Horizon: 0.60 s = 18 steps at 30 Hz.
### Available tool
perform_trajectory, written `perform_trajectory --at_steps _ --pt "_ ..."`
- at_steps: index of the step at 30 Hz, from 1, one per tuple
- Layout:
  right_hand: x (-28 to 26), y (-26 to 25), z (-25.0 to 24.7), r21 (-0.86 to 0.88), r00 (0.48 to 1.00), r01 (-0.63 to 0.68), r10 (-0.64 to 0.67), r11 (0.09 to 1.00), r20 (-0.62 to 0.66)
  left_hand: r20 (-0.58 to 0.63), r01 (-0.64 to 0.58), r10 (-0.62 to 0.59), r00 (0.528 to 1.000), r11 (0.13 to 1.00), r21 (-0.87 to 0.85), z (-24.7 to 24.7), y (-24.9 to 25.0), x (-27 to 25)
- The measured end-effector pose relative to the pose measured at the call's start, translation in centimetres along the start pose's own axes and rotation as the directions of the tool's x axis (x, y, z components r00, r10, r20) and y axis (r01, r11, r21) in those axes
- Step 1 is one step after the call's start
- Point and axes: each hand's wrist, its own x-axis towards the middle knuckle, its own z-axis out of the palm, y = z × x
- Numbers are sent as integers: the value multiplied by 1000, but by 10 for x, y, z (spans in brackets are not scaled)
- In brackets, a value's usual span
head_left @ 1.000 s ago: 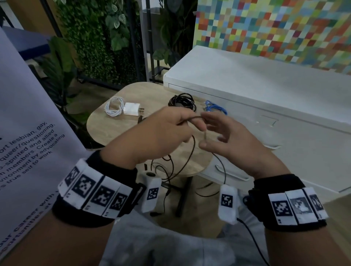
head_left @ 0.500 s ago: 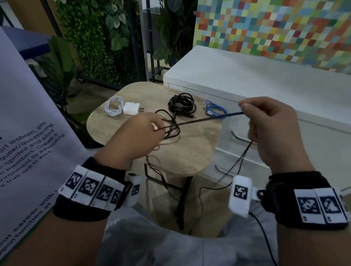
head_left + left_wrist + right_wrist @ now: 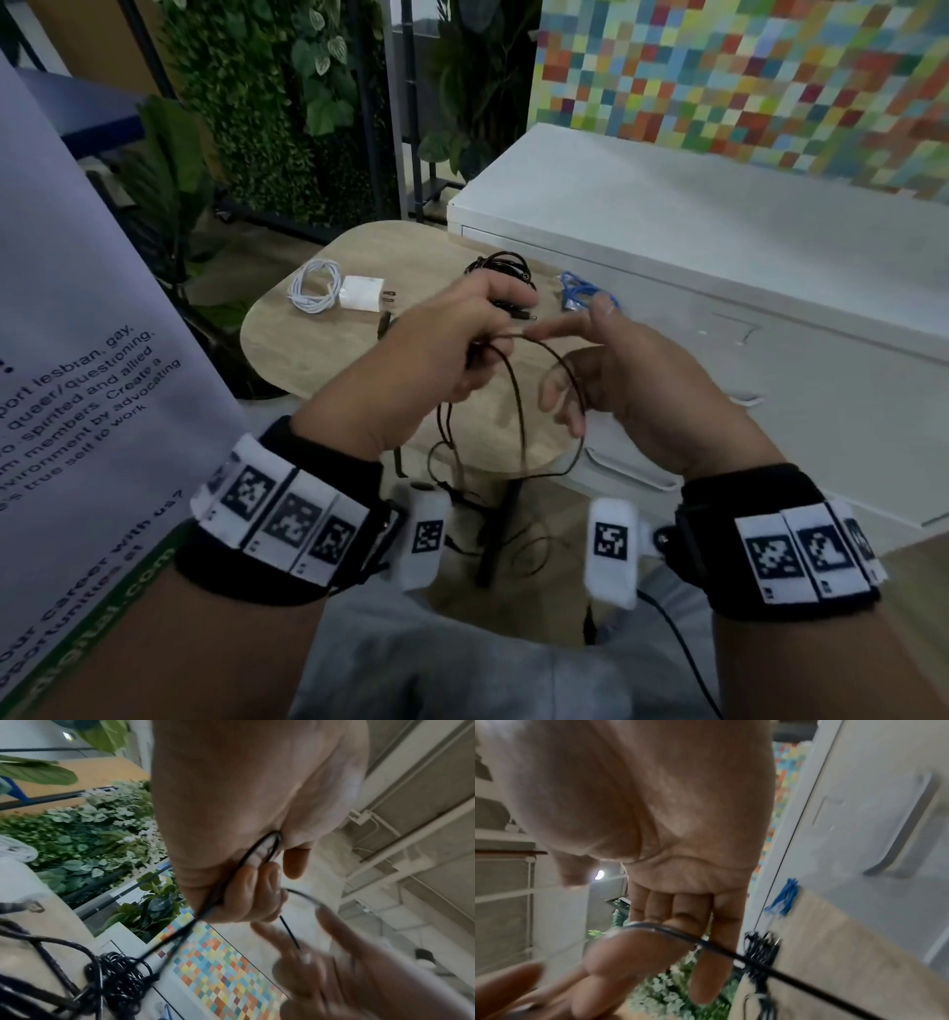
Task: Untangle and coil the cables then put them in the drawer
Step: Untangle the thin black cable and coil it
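My left hand (image 3: pixel 462 354) grips several loops of a thin black cable (image 3: pixel 518 411) in its curled fingers above the round wooden table (image 3: pixel 308 349). The left wrist view shows a cable bend (image 3: pixel 257 850) tucked in that fist. My right hand (image 3: pixel 570 370) is right beside it with fingers extended. The cable (image 3: pixel 731 951) lies across those fingers (image 3: pixel 670 910), with the thumb apart. The rest of the cable hangs below the hands. The white cabinet (image 3: pixel 719 288) has shut drawers.
On the table lie a coiled black cable (image 3: pixel 506 272), a blue cable bundle (image 3: pixel 580 295), and a white cable (image 3: pixel 316 293) with its charger (image 3: pixel 362 300). Drawer handles (image 3: pixel 631 470) face me at right. A printed banner (image 3: pixel 77 360) stands at left.
My right hand, which had pulled the cable taut out to the right, has come back to the left hand and opened, bringing a new loop across. The left hand keeps its hold.
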Motion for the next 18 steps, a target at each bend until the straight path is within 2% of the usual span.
perform_trajectory --at_steps 2,5,7,9,11,13,16,18 --pt "-2 -9 11 17 998 29 -30 999 58 5 26 -27 1000 1000 17 10 3 1" --pt "-5 -19 13 -300 988 140 -154 944 -25 -10 29 -28 1000 998 56 3 2 1" --pt "-9 -25 5 -384 970 167 -221 908 -101 -39 41 -38 999 996 82 -9 1 0" --pt "-12 -26 -2 -362 961 158 -228 919 -159 -87 45 -43 995 999 20 -18 2 -1" --pt "-13 -26 -2 -344 967 143 -205 928 -153 -106 11 -13 994 1000 -20 -20 3 -1" --pt "-9 -22 3 -344 986 119 -151 931 -70 -99 -24 20 995 999 -38 -14 5 -1" --pt "-4 -14 20 -228 991 121 -107 966 76 -73 -35 31 997 998 -55 2 11 -1" --pt "-3 -10 28 -173 988 146 -134 974 80 -78 -35 32 996 999 -30 8 12 0"
